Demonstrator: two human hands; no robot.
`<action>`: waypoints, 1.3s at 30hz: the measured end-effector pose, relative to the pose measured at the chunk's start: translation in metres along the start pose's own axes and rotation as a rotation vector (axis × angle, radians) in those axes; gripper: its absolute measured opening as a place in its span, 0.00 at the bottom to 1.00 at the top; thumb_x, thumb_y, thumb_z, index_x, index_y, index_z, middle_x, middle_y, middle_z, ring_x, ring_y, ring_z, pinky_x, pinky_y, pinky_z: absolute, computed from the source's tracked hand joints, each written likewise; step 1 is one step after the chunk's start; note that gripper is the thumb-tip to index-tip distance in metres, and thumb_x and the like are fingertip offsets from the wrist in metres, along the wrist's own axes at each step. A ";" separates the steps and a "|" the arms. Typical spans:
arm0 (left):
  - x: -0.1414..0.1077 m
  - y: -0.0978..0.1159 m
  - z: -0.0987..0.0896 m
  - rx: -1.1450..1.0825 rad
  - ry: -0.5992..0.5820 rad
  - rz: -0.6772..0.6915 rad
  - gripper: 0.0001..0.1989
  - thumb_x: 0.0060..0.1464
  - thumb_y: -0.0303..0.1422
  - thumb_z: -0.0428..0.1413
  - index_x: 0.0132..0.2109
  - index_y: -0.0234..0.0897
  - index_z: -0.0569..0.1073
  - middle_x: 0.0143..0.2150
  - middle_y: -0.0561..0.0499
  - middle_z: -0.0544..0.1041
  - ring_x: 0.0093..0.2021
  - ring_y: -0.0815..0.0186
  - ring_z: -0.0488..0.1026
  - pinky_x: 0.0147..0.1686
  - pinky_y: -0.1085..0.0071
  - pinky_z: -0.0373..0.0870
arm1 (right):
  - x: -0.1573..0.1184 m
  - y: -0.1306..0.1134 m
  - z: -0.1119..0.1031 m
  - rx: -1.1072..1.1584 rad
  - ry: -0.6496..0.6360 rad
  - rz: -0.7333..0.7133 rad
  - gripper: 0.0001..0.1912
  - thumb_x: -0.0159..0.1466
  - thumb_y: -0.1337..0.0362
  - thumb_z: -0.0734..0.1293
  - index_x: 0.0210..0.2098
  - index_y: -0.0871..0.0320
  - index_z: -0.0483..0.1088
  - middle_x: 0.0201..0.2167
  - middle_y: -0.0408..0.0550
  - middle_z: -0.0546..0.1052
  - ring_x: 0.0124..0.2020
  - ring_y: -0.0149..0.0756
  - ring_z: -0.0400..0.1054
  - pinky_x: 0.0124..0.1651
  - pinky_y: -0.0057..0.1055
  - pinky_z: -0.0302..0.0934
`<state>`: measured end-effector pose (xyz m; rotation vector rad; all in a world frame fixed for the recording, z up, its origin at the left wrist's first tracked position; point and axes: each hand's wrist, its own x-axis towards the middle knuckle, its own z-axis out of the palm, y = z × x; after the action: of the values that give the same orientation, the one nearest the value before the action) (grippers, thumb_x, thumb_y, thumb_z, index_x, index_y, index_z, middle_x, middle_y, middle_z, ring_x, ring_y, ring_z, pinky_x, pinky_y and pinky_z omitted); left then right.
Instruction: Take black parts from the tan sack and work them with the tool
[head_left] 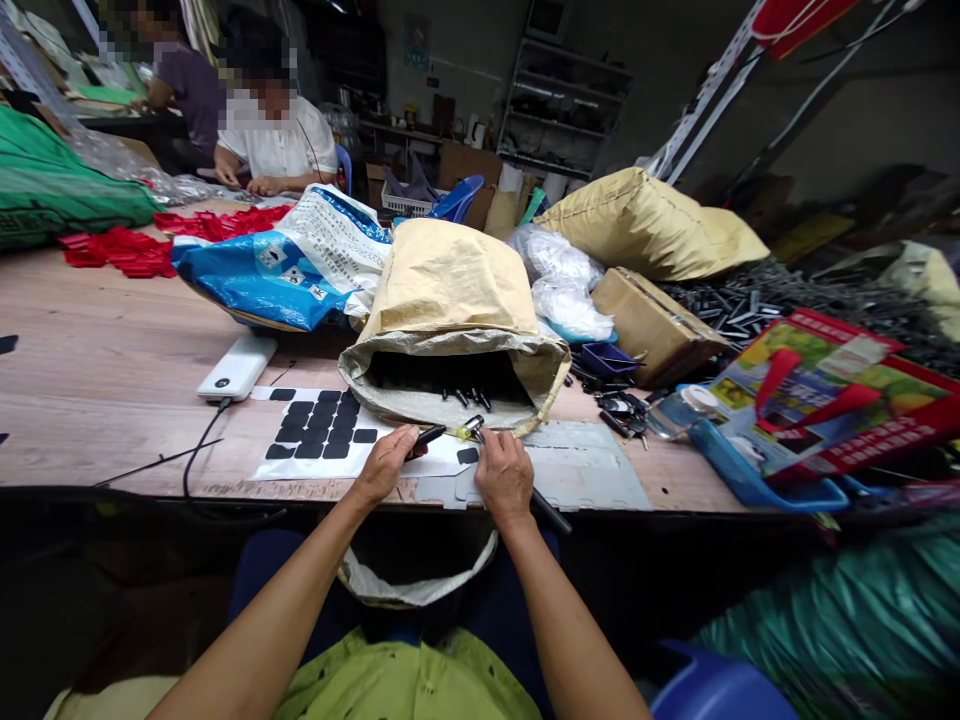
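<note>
Near the desk's [142, 330] front edge, the left hand [388, 463] pinches a slim black piece [431, 435], its tip turned toward the right hand [505, 475], seemingly so the two can meet. The right hand's fingers curl round a shiny metal part [475, 424]; a dark rod [551, 512] sticks out behind that wrist, perhaps its handle. The crinkled paper sack [457, 280] lies with its wide mouth toward the person, probably for easy reach, small black pegs [484, 401] just inside. Rounded, matte black patches [311, 425] sit in rows on a smooth white sheet [300, 468].
</note>
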<state>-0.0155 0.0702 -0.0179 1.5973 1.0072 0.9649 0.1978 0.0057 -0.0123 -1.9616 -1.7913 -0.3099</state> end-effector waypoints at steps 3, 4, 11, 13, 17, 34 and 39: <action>0.001 0.000 0.000 0.006 -0.004 0.015 0.23 0.66 0.47 0.45 0.30 0.37 0.72 0.30 0.51 0.74 0.32 0.65 0.69 0.36 0.69 0.66 | 0.002 0.000 -0.003 0.011 -0.016 -0.005 0.15 0.67 0.66 0.63 0.53 0.56 0.72 0.40 0.53 0.72 0.42 0.43 0.60 0.43 0.35 0.53; 0.001 0.000 0.000 0.009 -0.009 0.018 0.24 0.66 0.47 0.45 0.30 0.37 0.72 0.29 0.51 0.73 0.32 0.65 0.69 0.37 0.68 0.66 | 0.003 0.000 -0.006 0.018 -0.028 0.001 0.16 0.66 0.66 0.64 0.52 0.56 0.72 0.41 0.53 0.72 0.43 0.43 0.60 0.43 0.35 0.53; 0.000 0.003 0.000 0.049 -0.047 0.031 0.25 0.67 0.47 0.44 0.28 0.36 0.72 0.28 0.51 0.73 0.32 0.65 0.69 0.38 0.68 0.65 | 0.017 -0.019 -0.028 0.275 -0.129 -0.134 0.23 0.60 0.61 0.72 0.55 0.52 0.72 0.48 0.50 0.73 0.50 0.45 0.62 0.52 0.38 0.55; 0.000 0.003 -0.001 0.050 -0.054 0.017 0.26 0.67 0.47 0.44 0.28 0.37 0.72 0.28 0.51 0.73 0.32 0.64 0.69 0.38 0.68 0.65 | 0.021 -0.024 -0.027 0.433 -0.192 -0.218 0.21 0.62 0.62 0.72 0.55 0.51 0.72 0.44 0.47 0.75 0.48 0.41 0.64 0.52 0.36 0.57; 0.001 0.002 -0.002 0.067 -0.079 0.017 0.27 0.67 0.47 0.44 0.25 0.37 0.72 0.27 0.51 0.75 0.32 0.64 0.71 0.42 0.66 0.66 | 0.026 -0.024 -0.017 0.623 -0.233 -0.249 0.11 0.65 0.63 0.70 0.47 0.55 0.74 0.37 0.44 0.77 0.41 0.37 0.67 0.49 0.33 0.59; -0.001 -0.001 0.005 0.504 -0.155 0.348 0.14 0.63 0.40 0.54 0.51 0.43 0.79 0.42 0.47 0.79 0.44 0.58 0.68 0.47 0.62 0.63 | 0.016 -0.009 -0.013 0.383 -0.244 -0.300 0.07 0.70 0.58 0.66 0.42 0.55 0.72 0.36 0.45 0.74 0.40 0.34 0.67 0.45 0.28 0.58; -0.002 -0.005 0.006 0.568 -0.140 0.360 0.14 0.63 0.36 0.53 0.51 0.45 0.79 0.43 0.47 0.80 0.45 0.57 0.67 0.49 0.60 0.61 | 0.015 -0.012 -0.020 0.288 -0.258 -0.373 0.05 0.70 0.60 0.66 0.39 0.54 0.71 0.37 0.46 0.73 0.39 0.36 0.65 0.42 0.30 0.57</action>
<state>-0.0120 0.0671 -0.0247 2.3466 0.9635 0.8218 0.1907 0.0100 0.0145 -1.5181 -2.2263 0.0894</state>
